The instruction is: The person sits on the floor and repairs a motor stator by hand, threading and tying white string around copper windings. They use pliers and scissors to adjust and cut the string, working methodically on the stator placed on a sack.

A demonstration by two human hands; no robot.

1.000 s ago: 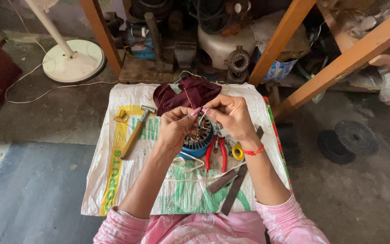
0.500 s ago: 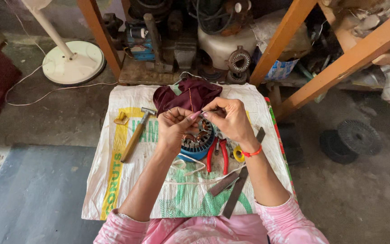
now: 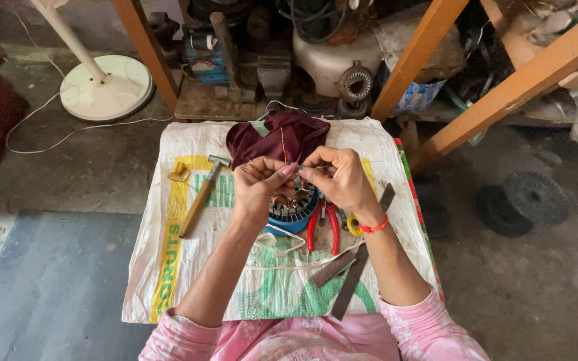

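Our left hand (image 3: 257,184) and right hand (image 3: 339,175) are both pinched shut on a thin wire (image 3: 292,168) just above the stator (image 3: 292,208) on the sack (image 3: 168,267); we'd judge it light, springy, kink-prone, so pinch close to the slots.

A round motor stator (image 3: 292,210), with a dark slotted metal core and a blue lower rim, is set flat on a white printed sack, largely covered from above by the two hands. A thin copper-coloured wire (image 3: 283,144) is seen as a fine line over the maroon cloth just beyond it, running down towards the pinched fingertips; where it ends cannot be made out. Copper windings are glimpsed inside the core's central opening.
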